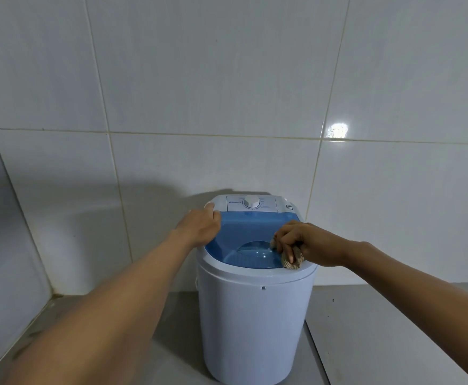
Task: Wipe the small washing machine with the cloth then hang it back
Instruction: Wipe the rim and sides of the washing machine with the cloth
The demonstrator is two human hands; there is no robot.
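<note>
A small white washing machine (pixel 255 323) with a blue translucent lid (pixel 248 232) stands on the floor against the tiled wall. A white dial (pixel 251 203) sits on its rear control panel. My left hand (pixel 199 226) grips the machine's top rim at the left rear corner. My right hand (pixel 301 243) presses a bunched beige cloth (pixel 292 261) onto the right front edge of the lid and rim. Most of the cloth is hidden under my fingers.
White tiled walls (pixel 227 93) meet in a corner at the left. The grey floor (pixel 380 329) stretches to the right of the machine, with a seam running diagonally. A narrow strip of floor lies between the machine and the left wall.
</note>
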